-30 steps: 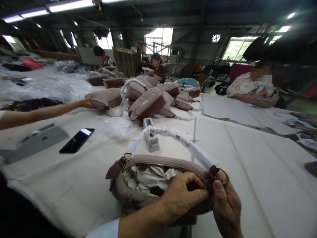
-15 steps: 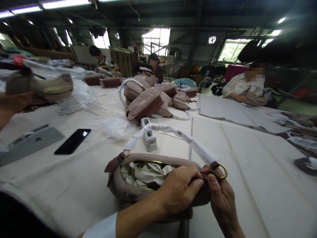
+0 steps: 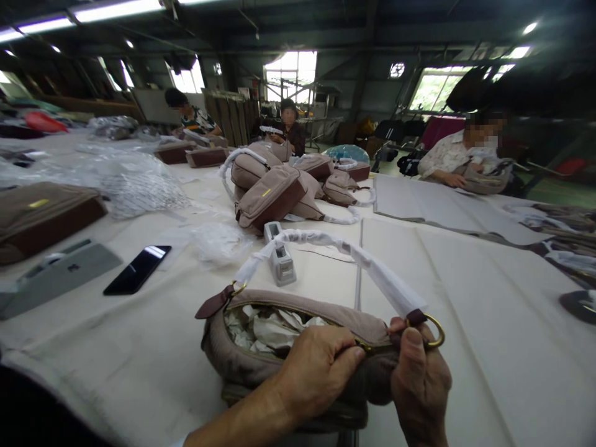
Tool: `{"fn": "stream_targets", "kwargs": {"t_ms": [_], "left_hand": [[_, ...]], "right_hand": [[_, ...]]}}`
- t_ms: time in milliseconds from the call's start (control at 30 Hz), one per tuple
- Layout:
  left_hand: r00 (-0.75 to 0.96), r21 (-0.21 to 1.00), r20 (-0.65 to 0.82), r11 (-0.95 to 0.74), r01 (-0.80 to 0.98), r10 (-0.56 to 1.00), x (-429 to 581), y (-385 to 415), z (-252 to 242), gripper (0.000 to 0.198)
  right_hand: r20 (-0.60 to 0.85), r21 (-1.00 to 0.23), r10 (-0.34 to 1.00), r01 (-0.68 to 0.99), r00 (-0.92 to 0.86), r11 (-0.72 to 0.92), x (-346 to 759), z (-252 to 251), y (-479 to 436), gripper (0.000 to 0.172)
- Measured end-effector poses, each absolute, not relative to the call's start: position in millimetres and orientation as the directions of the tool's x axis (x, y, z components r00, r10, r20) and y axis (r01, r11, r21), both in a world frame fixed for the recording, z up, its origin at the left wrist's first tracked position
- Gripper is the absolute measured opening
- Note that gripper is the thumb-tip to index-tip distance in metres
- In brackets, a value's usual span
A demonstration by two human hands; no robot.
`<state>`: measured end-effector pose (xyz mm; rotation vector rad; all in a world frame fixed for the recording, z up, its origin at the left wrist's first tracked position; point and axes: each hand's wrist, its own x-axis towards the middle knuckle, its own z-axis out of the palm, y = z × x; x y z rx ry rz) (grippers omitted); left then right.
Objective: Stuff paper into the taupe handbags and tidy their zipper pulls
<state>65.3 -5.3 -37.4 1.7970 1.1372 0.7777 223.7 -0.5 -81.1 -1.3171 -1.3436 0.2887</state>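
Hands (image 3: 316, 375) wider apart, bag rim (image 3: 326, 309) half-open, zipper (image 3: 364, 346) probably pinched

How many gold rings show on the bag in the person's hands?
2: one gold ring at the left end of the white-wrapped handle, a second gold ring at the right end, by the right hand. Others may be hidden on the far side of the bag.

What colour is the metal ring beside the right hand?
Gold; the metal ring by the right hand shows best in the head view.
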Motion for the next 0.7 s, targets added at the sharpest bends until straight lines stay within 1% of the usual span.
{"fn": "stream_targets", "kwargs": {"t_ms": [100,167,200,267,333,400,467,500,567,633,700], "left_hand": [[0.363,0.732,0.157,-0.355,0.581,0.918,55,-16,-47,0.02],[0.343,0.649,0.209,-0.392,0.652,0.916,49,-21,-54,0.019],[0.329,0.645,0.219,-0.39,0.657,0.918,47,-23,-56,0.02],[0.306,0.702,0.226,-0.373,0.607,0.925,43,-24,-59,0.02],[0.299,0.769,0.216,-0.351,0.535,0.929,41,-23,-59,0.02],[0.309,0.784,0.205,-0.345,0.516,0.929,40,-21,-57,0.019],[0.314,0.747,0.208,-0.358,0.561,0.926,38,-20,-54,0.019],[0.311,0.716,0.219,-0.369,0.593,0.925,35,-21,-52,0.018],[0.303,0.655,0.246,-0.388,0.648,0.921,29,-23,-49,0.016],[0.298,0.623,0.252,-0.39,0.678,0.921,19,-26,-48,0.014],[0.293,0.621,0.241,-0.379,0.686,0.925,9,-29,-49,0.016]], "right_hand": [[0.485,-0.818,0.819,0.491,0.307,0.3,219,-84,-4,0.036],[0.464,-0.825,0.835,0.487,0.297,0.285,214,-85,-7,0.037],[0.454,-0.828,0.843,0.484,0.287,0.282,212,-85,-8,0.036],[0.451,-0.829,0.866,0.461,0.214,0.318,210,-85,-10,0.034],[0.478,-0.798,0.878,0.434,0.033,0.418,212,-83,-10,0.031],[0.514,-0.726,0.839,0.431,-0.177,0.536,214,-82,-7,0.028],[0.567,-0.624,0.772,0.461,-0.288,0.631,215,-79,-3,0.017],[0.601,-0.577,0.74,0.477,-0.301,0.663,215,-78,-1,0.011],[0.659,-0.511,0.689,0.494,-0.301,0.704,211,-75,1,0.008],[0.681,-0.48,0.662,0.493,-0.313,0.726,204,-73,0,0.008],[0.69,-0.458,0.641,0.485,-0.335,0.745,198,-71,-3,0.007]]}}
